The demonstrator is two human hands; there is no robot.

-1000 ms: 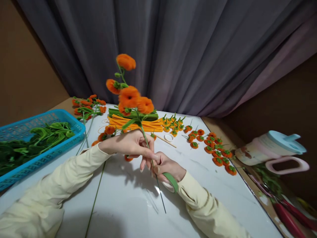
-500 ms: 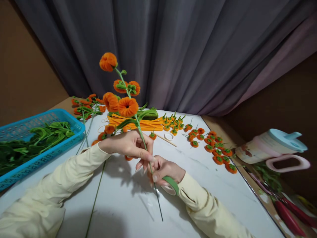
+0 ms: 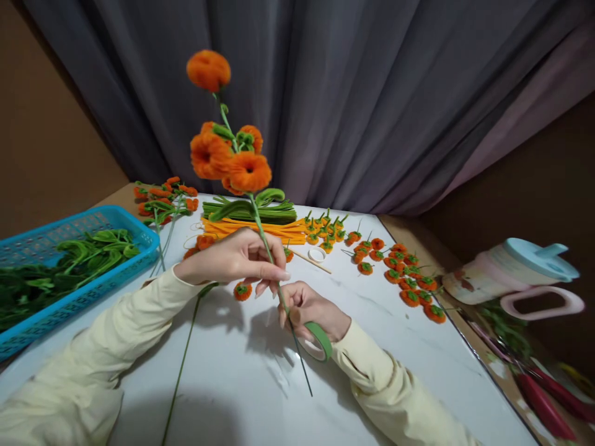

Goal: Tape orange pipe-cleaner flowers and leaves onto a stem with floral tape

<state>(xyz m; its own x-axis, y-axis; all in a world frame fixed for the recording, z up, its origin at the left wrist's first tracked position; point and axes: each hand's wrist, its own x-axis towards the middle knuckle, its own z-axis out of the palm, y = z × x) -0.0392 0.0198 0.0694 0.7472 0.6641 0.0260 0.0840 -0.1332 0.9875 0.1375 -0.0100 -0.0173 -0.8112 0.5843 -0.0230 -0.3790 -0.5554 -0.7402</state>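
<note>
Slanting up from my fingers is a chenille flower stem [image 3: 260,230] with several fuzzy orange pumpkin-like heads [image 3: 250,171], green leaves and a bare dark lower end. My left hand [image 3: 232,259] pinches it between thumb and fingers. Just below, my right hand [image 3: 317,308] is closed at the stem, holding a roll of green floral tape [image 3: 320,342] against the palm; its fingertips are partly hidden. Green wrap covers the stem down to that hand. Below my left wrist lies another long green stem [image 3: 182,365], and a loose orange head [image 3: 242,290] sits near my left fingers.
A blue basket [image 3: 153,238] of green leaves stands at left. Orange and green pipe cleaners [image 3: 274,230], several small orange heads [image 3: 393,263], a white ring [image 3: 317,254] and a thin stick lie behind. A tumbler [image 3: 493,272] and red-handled pliers [image 3: 543,402] are at right.
The flower stem has risen and turned, so its heads sit higher and its lower tip has shifted right. My right hand has moved slightly up, and the tape roll shows more of its face.
</note>
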